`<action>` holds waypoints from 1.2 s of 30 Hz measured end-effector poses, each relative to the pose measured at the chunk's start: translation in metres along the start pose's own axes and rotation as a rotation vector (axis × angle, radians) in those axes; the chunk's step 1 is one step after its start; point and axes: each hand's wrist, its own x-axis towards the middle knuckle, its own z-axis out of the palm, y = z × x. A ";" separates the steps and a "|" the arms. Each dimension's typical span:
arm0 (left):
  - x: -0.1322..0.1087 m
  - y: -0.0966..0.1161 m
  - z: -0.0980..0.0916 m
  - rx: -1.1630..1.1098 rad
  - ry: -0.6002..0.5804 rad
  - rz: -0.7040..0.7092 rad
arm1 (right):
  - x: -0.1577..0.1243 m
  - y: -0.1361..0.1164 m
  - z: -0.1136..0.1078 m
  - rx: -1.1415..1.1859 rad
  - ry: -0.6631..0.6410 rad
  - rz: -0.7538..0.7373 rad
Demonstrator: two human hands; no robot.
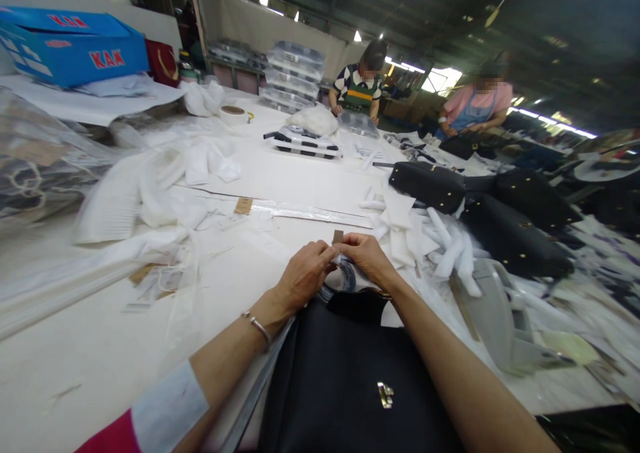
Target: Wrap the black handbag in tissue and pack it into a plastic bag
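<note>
- A long white table [310,179] runs away through a dim, shed-like workroom with strip lights overhead; it is littered with white foam sheets [165,173] and clear plastic wrap.
- One black bag [350,379] lies at the near edge of the table, right in front of the person and between the forearms. It is smooth, dark and plain.
- Three more black bags [515,243] lie in a cluster to the right, well apart from the near one.
- One blue box [70,46] with red lettering sits far left.
- Two co-workers [359,83] stand at the far end of the table.
- One stack of clear trays [295,69] stands near them.
- The left hand [305,276] and right hand [367,259] meet just above the near bag, fingertips touching, both pinched shut on its handle [345,276].
- The handle curves up from the bag's top and looks wrapped in clear film.
- One roll of tape [234,114] lies far back.
- One gold clasp [385,394] shows on the bag's front.
- One small brown tag [339,236] pokes up between the fingertips.
</note>
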 end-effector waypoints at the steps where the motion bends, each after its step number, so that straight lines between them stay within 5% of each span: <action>1: 0.000 -0.001 0.001 -0.023 -0.018 -0.030 | 0.000 0.002 0.001 -0.053 0.009 -0.029; 8: 0.004 -0.008 0.009 -0.226 -0.039 -0.240 | 0.002 0.023 0.005 -0.333 -0.008 -0.071; 17: 0.009 -0.004 0.009 -0.299 -0.009 -0.444 | -0.009 0.009 -0.013 -0.049 -0.311 0.114; 29: 0.007 -0.010 0.015 -0.357 -0.043 -0.413 | -0.010 0.007 -0.003 -0.261 -0.193 -0.029; 36: 0.008 -0.008 0.016 -0.389 -0.043 -0.389 | -0.002 0.012 -0.006 -0.135 -0.144 0.139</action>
